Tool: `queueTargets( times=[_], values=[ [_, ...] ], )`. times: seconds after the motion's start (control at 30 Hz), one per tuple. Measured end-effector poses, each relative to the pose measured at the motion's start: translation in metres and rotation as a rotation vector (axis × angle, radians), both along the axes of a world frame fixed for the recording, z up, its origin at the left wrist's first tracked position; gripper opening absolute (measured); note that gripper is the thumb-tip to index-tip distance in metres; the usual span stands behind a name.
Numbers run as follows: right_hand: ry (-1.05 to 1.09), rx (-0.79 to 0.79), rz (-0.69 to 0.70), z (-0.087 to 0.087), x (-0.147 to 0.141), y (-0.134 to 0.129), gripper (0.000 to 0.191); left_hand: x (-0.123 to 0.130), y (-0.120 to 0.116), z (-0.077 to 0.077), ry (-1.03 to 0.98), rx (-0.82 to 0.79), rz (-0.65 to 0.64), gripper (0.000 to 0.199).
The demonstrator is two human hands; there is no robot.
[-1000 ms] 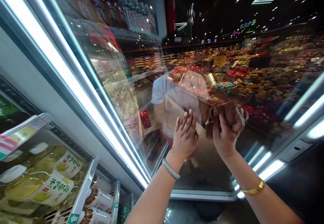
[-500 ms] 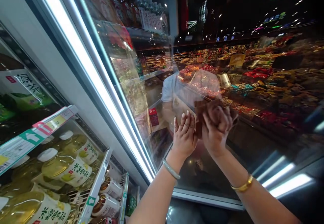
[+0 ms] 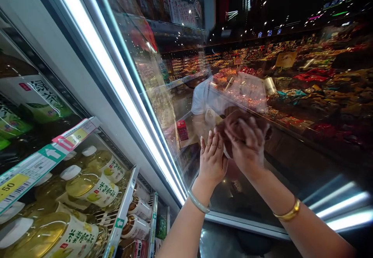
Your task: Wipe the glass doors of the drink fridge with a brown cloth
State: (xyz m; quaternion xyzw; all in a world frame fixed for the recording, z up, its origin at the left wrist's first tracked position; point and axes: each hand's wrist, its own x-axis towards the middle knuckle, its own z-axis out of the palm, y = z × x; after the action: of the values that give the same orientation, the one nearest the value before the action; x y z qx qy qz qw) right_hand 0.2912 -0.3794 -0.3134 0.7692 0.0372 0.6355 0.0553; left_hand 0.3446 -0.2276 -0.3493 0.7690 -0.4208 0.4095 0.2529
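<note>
My left hand [image 3: 212, 159] lies flat against the glass door [image 3: 256, 203], its fingers stretched upward and holding nothing. Just to its right, my right hand [image 3: 247, 149] presses a crumpled brown cloth [image 3: 235, 124] to the same glass. Motion smears its fingers, which curl over the cloth. Part of the cloth reaches left behind the tips of my left hand. A pale green bangle [image 3: 198, 201] circles my left wrist and a gold bracelet [image 3: 288, 211] my right.
Left of a bright light strip [image 3: 122, 91], shelves hold drink bottles [image 3: 90, 188] with white caps. A price rail [image 3: 46, 153] edges one shelf. The glass mirrors a person in a light top and shop displays. The door's metal bottom edge [image 3: 247, 223] runs below my hands.
My right hand stays on the glass, with the cloth shifted slightly and bunched differently under it. My left hand remains flat in nearly the same place. The view has swung a little left.
</note>
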Motion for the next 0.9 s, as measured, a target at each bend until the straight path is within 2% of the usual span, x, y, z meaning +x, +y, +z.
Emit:
queueTargets(
  times=[0.1, 0.17, 0.27, 0.33, 0.43, 0.5, 0.57, 0.67, 0.73, 0.8, 0.9],
  values=[
    [0.168, -0.105, 0.036, -0.024, -0.009, 0.006, 0.051, 0.005, 0.011, -0.005, 0.020, 0.005, 0.023, 0.077],
    [0.166, -0.091, 0.051, -0.034, -0.014, 0.000, 0.056, 0.006, 0.017, -0.005, 0.044, 0.033, 0.012, 0.078],
    [0.021, 0.027, 0.053, -0.025, -0.006, 0.000, 0.058, -0.002, 0.023, 0.003, 0.090, -0.012, -0.024, 0.081],
    [-0.067, 0.107, 0.032, -0.014, 0.008, 0.014, 0.061, -0.011, 0.027, 0.010, 0.109, -0.097, -0.045, 0.079],
    [0.047, 0.107, 0.066, -0.011, 0.020, 0.046, 0.068, -0.022, 0.033, 0.017, 0.106, -0.122, -0.153, 0.072],
    [0.193, 0.077, 0.156, -0.017, 0.017, 0.062, 0.068, -0.026, 0.036, 0.017, 0.128, -0.102, -0.210, 0.073],
    [0.349, 0.100, 0.318, -0.023, 0.005, 0.066, 0.064, -0.024, 0.036, 0.014, 0.175, -0.119, -0.210, 0.079],
    [0.480, 0.223, 0.582, -0.023, -0.017, 0.054, 0.053, -0.014, 0.030, 0.005, 0.191, -0.140, -0.235, 0.083],
    [0.419, 0.303, 0.645, -0.018, -0.026, 0.041, 0.040, -0.006, 0.021, -0.002, 0.146, -0.169, -0.230, 0.083],
    [0.280, 0.318, 0.601, -0.013, -0.029, 0.032, 0.036, 0.003, 0.010, -0.011, 0.068, -0.226, -0.146, 0.083],
    [0.126, 0.157, 0.344, -0.007, -0.022, 0.024, 0.050, 0.014, 0.000, -0.023, -0.064, -0.279, 0.030, 0.090]
  ],
)
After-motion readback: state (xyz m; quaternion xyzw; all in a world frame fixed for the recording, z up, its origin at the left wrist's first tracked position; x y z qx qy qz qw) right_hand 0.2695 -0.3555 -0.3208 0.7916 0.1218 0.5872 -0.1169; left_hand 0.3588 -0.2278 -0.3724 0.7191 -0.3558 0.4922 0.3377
